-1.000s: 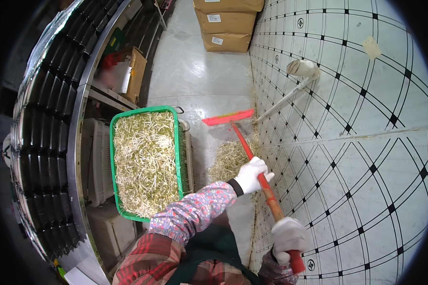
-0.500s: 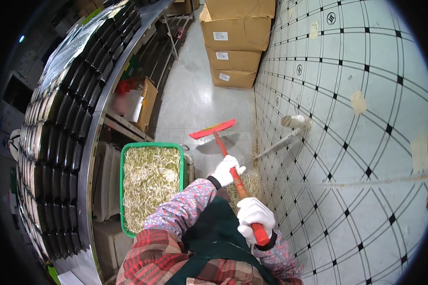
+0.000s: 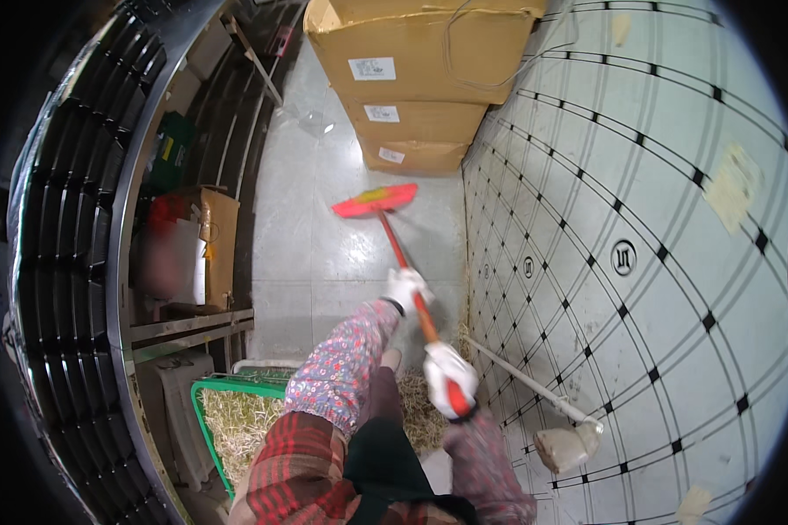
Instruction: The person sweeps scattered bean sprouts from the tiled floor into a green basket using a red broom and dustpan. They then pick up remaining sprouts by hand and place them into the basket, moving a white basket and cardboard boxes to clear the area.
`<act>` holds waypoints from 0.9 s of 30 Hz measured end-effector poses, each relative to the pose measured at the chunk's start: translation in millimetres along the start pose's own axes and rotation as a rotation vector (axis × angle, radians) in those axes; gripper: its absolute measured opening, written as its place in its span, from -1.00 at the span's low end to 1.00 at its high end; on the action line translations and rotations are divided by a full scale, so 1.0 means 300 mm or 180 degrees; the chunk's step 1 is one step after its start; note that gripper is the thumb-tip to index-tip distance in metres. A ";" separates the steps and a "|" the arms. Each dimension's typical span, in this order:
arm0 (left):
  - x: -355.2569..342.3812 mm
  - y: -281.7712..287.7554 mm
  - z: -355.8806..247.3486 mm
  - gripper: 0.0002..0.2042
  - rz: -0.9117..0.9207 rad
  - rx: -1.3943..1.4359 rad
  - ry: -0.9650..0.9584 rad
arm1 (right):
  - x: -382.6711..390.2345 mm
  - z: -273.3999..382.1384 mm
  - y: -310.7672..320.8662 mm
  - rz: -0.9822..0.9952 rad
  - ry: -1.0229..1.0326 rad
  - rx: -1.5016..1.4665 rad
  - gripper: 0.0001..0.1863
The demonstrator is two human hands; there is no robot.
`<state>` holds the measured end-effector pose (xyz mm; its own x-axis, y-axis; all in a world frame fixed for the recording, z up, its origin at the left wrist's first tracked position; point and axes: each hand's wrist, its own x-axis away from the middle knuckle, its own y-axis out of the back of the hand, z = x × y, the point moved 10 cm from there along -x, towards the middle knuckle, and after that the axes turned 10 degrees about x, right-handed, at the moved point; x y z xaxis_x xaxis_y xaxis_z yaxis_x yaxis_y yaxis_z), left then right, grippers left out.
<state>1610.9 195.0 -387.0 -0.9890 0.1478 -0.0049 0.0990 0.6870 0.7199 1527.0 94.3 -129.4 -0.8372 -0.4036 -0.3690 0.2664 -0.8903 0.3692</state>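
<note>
A broom with a red head (image 3: 376,201) and a red-orange handle (image 3: 392,239) reaches forward over the grey floor. In a white glove, my left hand (image 3: 407,290) is wrapped round the middle of the handle. My right hand (image 3: 451,376), gloved too and slightly blurred, grips the handle's near end. Pale sprout-like strands (image 3: 422,413) lie on the floor by the wall, close to my feet. On my left stands a green-rimmed basket (image 3: 236,383) filled with similar strands, partly hidden by my left sleeve.
Stacked cardboard boxes (image 3: 420,131) stand ahead against the tiled wall (image 3: 587,219). A white pipe (image 3: 525,381) with a wrapped end juts along that wall. Left, a metal table (image 3: 131,227) carries stacked black trays (image 3: 52,262); an open carton (image 3: 223,245) sits beneath it.
I have moved forward, so the boxes look nearer and the basket and pipe sit lower in view. The broom head has gone farther ahead, towards the boxes; both hands still hold the handle.
</note>
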 end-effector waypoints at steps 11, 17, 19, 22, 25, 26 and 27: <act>0.099 0.391 -0.750 -0.62 -0.0112 0.1328 -0.0374 | -0.345 0.594 0.297 0.0148 0.0190 -0.0665 -0.82; 0.118 0.757 -0.060 -0.67 -0.0857 -0.0557 0.0801 | -0.413 0.353 -0.204 0.0720 0.0408 -0.0858 -0.77; 0.214 0.776 0.311 -0.74 -0.1663 -0.0337 0.0285 | -0.415 0.204 -0.428 0.0777 0.0457 -0.0963 -0.86; 0.347 0.718 0.562 -0.75 -0.2175 -0.0759 0.0663 | -0.416 0.114 -0.585 0.0966 0.0299 -0.1156 -0.89; 0.223 0.368 0.352 -0.79 -0.0434 -0.0247 0.1120 | -0.315 0.085 -0.325 0.0835 0.0076 -0.0769 -0.93; 0.208 0.334 0.161 -0.76 -0.0500 0.0091 0.1084 | -0.289 0.133 -0.209 0.0838 -0.0077 -0.0759 -0.91; 0.204 0.317 -0.028 -0.73 -0.0578 0.0405 0.1063 | -0.263 0.189 -0.099 0.0848 -0.0218 -0.0776 -0.90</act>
<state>1558.9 263.3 -313.1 -0.9709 -0.2092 0.1169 -0.0886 0.7663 0.6364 1558.2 164.4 -62.9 -0.7509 -0.6204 -0.2263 0.5786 -0.7832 0.2274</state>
